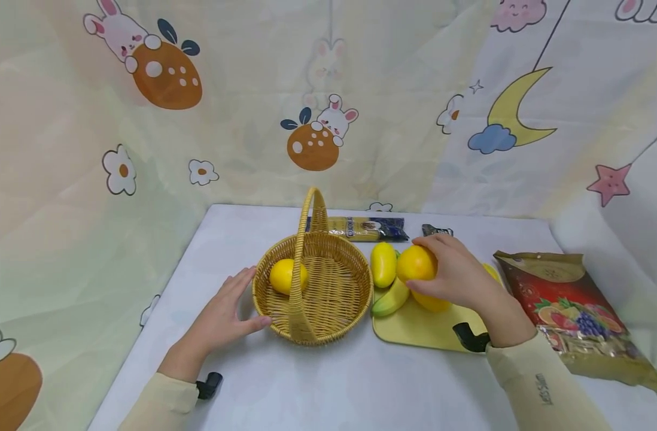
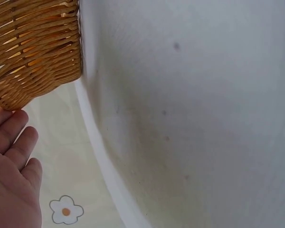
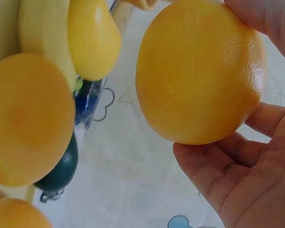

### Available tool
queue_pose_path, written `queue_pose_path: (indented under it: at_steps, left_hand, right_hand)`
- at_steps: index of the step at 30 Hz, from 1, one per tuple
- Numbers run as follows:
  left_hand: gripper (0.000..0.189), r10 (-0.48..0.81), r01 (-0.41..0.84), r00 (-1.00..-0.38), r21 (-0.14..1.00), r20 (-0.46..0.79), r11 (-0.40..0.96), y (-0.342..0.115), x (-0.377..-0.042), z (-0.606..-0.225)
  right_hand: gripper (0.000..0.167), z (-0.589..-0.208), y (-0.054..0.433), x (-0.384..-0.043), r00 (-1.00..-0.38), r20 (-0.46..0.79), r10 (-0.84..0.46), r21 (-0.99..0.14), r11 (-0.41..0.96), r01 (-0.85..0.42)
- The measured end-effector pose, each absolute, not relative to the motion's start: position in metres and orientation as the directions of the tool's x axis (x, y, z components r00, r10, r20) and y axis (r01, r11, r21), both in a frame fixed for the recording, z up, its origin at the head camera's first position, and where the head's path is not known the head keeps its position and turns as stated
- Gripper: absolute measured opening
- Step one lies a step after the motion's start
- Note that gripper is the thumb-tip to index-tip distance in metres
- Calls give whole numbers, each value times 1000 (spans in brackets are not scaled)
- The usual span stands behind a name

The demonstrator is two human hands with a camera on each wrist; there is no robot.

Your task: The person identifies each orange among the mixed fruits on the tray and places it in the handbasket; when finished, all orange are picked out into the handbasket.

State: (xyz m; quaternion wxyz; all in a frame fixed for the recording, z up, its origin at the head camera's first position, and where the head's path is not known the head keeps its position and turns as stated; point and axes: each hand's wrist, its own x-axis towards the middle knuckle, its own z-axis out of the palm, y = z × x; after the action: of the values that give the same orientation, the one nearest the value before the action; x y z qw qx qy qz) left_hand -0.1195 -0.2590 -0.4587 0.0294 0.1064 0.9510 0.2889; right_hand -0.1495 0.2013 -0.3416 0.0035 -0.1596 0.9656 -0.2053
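Observation:
My right hand [image 1: 463, 275] grips an orange [image 1: 416, 262] between thumb and fingers, raised over the other fruit. In the right wrist view, a gap separates this orange from a second orange [image 3: 28, 118]. My left hand [image 1: 223, 314] is at the left side of the wicker basket [image 1: 334, 293], fingers extended; in the left wrist view its fingertips are right at the rim. Inside the basket lies a yellow fruit [image 1: 282, 276], partly behind the tall handle. A banana [image 1: 391, 299] and an oval yellow fruit [image 1: 383, 264] lie between the basket and my right hand.
Under the fruit is a yellow-green board [image 1: 414, 335]. A dark green fruit [image 3: 61, 166] shows beside the oranges. Behind the basket lies a pasta packet [image 1: 355, 227], with a small dark packet [image 1: 436, 230] farther right. A large red-and-gold bag [image 1: 571, 311] lies at the right.

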Motion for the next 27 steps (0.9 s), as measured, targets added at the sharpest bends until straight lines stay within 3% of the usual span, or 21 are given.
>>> queue_pose_path:
  at_steps: [14, 27]
  left_hand:
    - [116, 221, 195, -975, 551, 21, 811, -258, -119, -459]
    - [113, 217, 194, -976, 546, 21, 815, -258, -118, -459]
  right_hand:
    - [84, -330, 153, -174, -915, 62, -399, -370, 842, -393]
    - [83, -329, 109, -201, -877, 91, -471, -414, 783, -464]
